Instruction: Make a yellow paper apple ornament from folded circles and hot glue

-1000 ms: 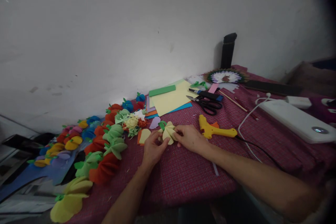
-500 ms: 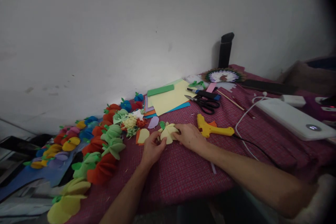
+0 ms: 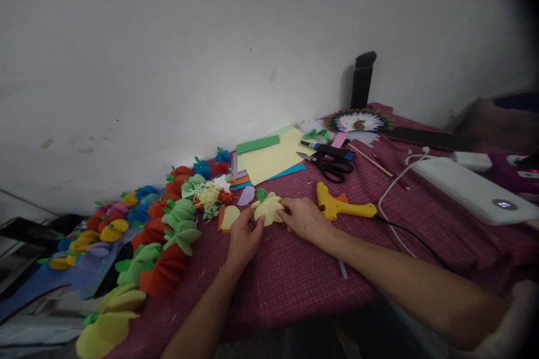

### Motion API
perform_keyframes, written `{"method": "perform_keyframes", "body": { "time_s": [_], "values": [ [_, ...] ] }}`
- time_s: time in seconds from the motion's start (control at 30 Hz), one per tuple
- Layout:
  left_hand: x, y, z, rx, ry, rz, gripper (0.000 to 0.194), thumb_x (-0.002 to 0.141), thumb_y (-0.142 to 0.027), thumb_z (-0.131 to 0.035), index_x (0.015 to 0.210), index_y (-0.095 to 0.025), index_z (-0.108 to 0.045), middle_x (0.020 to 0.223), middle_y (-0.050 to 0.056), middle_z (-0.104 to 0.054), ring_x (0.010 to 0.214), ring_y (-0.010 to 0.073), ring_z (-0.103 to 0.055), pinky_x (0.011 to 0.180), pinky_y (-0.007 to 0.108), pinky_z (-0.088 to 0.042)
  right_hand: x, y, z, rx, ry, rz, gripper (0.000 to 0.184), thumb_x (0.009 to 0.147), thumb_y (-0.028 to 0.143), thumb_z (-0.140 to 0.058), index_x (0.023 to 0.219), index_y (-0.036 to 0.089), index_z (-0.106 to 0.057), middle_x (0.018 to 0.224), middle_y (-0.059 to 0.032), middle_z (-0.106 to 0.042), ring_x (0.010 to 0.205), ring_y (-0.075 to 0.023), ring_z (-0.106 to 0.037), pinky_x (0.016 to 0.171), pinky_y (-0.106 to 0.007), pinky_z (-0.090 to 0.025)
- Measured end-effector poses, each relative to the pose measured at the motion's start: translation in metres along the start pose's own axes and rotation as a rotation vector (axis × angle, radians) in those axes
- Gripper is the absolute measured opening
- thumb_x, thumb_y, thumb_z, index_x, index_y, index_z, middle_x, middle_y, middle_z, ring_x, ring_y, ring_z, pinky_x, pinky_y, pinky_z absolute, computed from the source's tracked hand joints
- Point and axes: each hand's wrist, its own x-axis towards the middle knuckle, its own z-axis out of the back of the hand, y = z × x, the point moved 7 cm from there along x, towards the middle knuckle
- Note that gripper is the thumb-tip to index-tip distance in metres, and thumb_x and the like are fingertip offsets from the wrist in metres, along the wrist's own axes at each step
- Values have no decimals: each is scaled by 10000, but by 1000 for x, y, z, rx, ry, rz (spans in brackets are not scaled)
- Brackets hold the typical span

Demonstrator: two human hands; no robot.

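Note:
A pale yellow paper pumpkin (image 3: 268, 211) with rounded folded lobes and a green leaf on top sits between my hands at the table's middle. My left hand (image 3: 246, 236) grips its left side between thumb and fingers. On the right side, the bent fingers of my right hand (image 3: 304, 217) hold the lobes; some fingertips are hidden. Cut cream and orange paper pieces (image 3: 230, 217) lie left of my left hand, and a lilac paper piece (image 3: 246, 196) lies behind it. The yellow glue gun (image 3: 345, 207) rests just beyond my right hand.
Finished paper pumpkins (image 3: 166, 265) in several colours line the left side. Behind are coloured paper sheets (image 3: 273, 160), black scissors (image 3: 330, 168), and a utility knife (image 3: 332, 151). A white power bank (image 3: 471, 188) with a cable (image 3: 389, 193) lies right. Checked cloth (image 3: 295, 291) covers the table.
The pumpkin has been turned and tilted a little, so its lobes look fuller and more spread. Both hands shifted only slightly and keep their hold.

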Motion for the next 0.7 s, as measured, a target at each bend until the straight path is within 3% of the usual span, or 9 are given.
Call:
{"method": "perform_keyframes", "body": {
  "time_s": [0.47,0.7],
  "values": [
    [1,-1,-4,-105,4,48,177,763,-327,-517,853,-176,-527,694,-30,-545,588,98,-495,556,201,-396,0,-4,-7,10,-1,5,216,756,357,-528,851,189,-624,727,-49,-667,676,-176,-606,571,-234,-354],
    [-2,-11,-3,22,-29,-6,313,691,-326,-608,964,-180,-562,852,33,-601,743,156,-552,652,256,-439,-1,0,-10,177,36,50,176,794,289,-473,820,185,-613,584,-6,-636,570,-133,-585,552,-210,-355]
  ]
}}
